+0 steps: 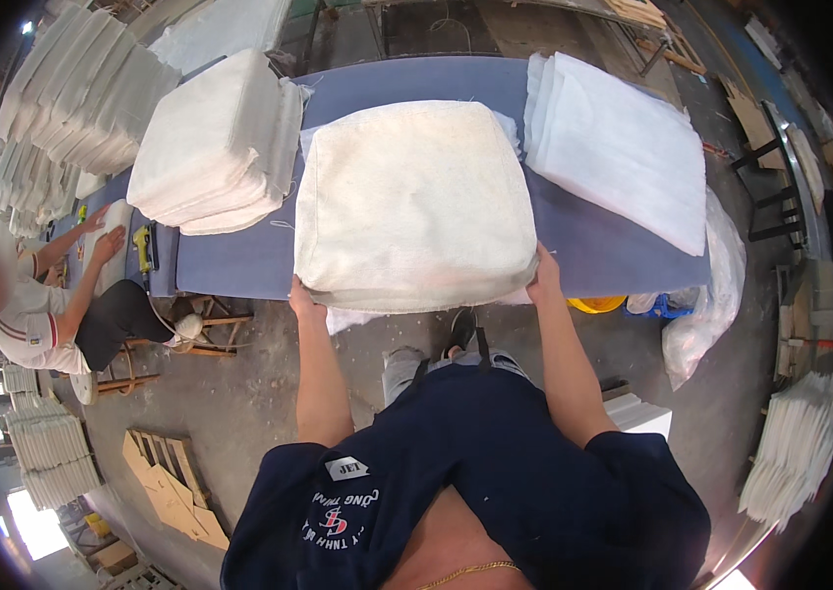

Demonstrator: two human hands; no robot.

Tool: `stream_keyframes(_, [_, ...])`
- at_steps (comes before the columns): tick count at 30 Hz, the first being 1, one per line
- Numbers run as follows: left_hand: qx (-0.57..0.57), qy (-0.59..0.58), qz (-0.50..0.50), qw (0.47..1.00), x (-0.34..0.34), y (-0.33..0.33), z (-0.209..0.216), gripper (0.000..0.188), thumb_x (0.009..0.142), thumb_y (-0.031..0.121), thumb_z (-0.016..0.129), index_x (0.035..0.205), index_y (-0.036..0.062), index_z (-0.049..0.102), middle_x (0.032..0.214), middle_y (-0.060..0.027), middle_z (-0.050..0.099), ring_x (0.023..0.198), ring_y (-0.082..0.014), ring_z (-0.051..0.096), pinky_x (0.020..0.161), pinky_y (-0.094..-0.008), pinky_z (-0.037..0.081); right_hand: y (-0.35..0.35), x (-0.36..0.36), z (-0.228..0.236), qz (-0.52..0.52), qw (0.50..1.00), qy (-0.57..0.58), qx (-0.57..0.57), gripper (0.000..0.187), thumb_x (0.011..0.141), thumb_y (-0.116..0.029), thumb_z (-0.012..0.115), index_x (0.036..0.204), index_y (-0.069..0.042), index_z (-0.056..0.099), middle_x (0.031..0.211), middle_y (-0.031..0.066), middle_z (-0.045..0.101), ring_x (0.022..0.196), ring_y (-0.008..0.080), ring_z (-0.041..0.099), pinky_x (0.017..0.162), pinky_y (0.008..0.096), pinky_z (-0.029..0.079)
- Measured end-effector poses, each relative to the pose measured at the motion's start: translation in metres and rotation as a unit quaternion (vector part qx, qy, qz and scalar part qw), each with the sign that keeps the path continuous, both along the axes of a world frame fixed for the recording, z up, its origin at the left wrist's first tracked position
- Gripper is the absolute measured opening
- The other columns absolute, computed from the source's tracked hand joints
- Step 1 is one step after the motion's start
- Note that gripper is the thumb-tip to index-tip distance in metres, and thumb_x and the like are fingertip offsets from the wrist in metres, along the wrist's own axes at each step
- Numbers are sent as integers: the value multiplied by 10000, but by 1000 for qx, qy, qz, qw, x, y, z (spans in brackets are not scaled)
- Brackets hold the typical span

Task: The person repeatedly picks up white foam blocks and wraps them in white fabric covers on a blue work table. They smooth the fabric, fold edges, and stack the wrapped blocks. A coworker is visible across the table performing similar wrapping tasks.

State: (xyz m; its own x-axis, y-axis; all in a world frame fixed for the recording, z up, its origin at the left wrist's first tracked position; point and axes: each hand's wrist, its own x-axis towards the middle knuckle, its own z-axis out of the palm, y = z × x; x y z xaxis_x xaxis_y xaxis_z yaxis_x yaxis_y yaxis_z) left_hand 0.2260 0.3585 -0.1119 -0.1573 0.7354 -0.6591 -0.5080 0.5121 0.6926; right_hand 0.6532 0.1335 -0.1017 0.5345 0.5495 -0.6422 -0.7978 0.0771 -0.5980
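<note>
The off-white cushion (416, 202) is at the middle of the near side of the blue-topped table (613, 236), its near edge reaching just past the table edge; a white sheet (350, 320) shows below it; whether the cushion rests or is lifted cannot be told. The left hand (307, 300) touches the near left corner and the right hand (543, 277) the near right corner; the fingers are largely hidden by the cloth, so whether they pinch it or merely support it cannot be determined. Risks, in judgement: uneven pull at the two corners could skew the cushion; the overhang could let it tip or slide off if support slackens; friction underneath could drag or crease the sheet; a wide sideways swing could knock the cushion pile (205, 143) on the left or the white padding pile (623, 152) on the right. Orientation: the broad face points up, with a narrow side band toward the person; the long axis appears to run left to right, only slightly exceeding the depth, lens distortion allowed for.
</note>
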Motion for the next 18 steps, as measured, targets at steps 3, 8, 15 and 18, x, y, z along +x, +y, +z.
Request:
stream_keyframes(3, [-7,68,19,997,3,-12,5,481,977,299,552,1300,-54,507,1268,-163,593,1076,-289,622,841,-425,532,-11,5,-7,6,1000,5,16,413,992,-239,501,1283,51,551,1263,124,616,1148,247,598,986,371,465])
stream_keyframes(8, [-65,158,-8,985,-17,-19,-17,456,969,315,581,1261,-34,549,1175,-150,631,935,-282,652,685,-455,539,-20,8,-27,-6,999,24,-29,384,965,-227,561,1224,55,590,1192,139,645,1062,249,633,910,386,501])
stream_keyframes(15, [-139,132,-48,980,-6,-7,-50,447,990,316,542,1270,-32,540,1181,-169,637,996,-308,665,755,-464,566,-27,24,-54,47,987,-26,-152,421,937,-286,624,1185,53,609,1136,137,663,1010,256,652,855,387,524])
stream_keyframes(18, [-128,137,-50,981,-5,-4,-64,438,989,314,543,1250,-38,556,1142,-166,657,960,-290,676,764,-431,561,-23,30,-80,59,978,-55,-191,423,927,-295,641,1152,64,630,1071,127,680,924,236,666,792,372,530])
